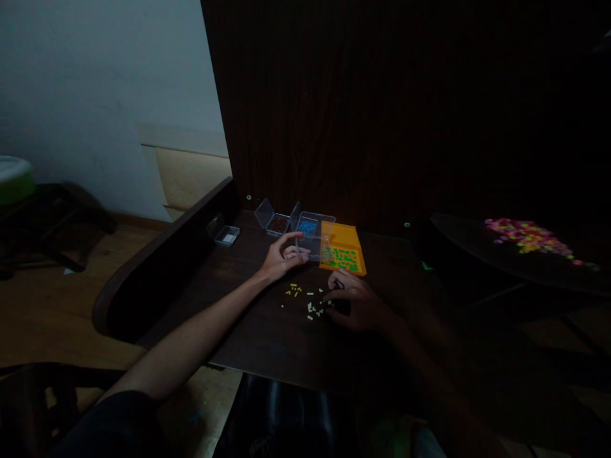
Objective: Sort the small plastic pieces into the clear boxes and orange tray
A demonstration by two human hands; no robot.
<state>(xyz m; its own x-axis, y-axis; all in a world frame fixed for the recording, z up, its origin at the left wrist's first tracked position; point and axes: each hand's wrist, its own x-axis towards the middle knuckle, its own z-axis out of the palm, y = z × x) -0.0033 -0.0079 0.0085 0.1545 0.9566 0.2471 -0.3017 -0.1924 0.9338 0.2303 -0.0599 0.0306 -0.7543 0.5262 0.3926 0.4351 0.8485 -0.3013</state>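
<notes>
My left hand (282, 257) grips the left edge of a clear plastic box (315, 249), thumb and fingers curled about its side. Just right of the small loose pieces, my right hand (353, 300) hovers low with fingers bent and apart; nothing shows between them. Several whitish pieces (311, 308) lie scattered by its fingertips. Left of those is a little group of yellow pieces (294, 289). Behind the right hand, an open orange case (344, 236) contains many green pieces (344, 258). Blue pieces (307, 227) sit in a clear box behind the held one.
An open clear box with dark reddish pieces (277, 224) stands at the back, and a smaller clear box (227, 235) farther left. The dark table (191, 305) has a raised left side panel (157, 254). A multicoloured heap (527, 236) lies on a surface at right.
</notes>
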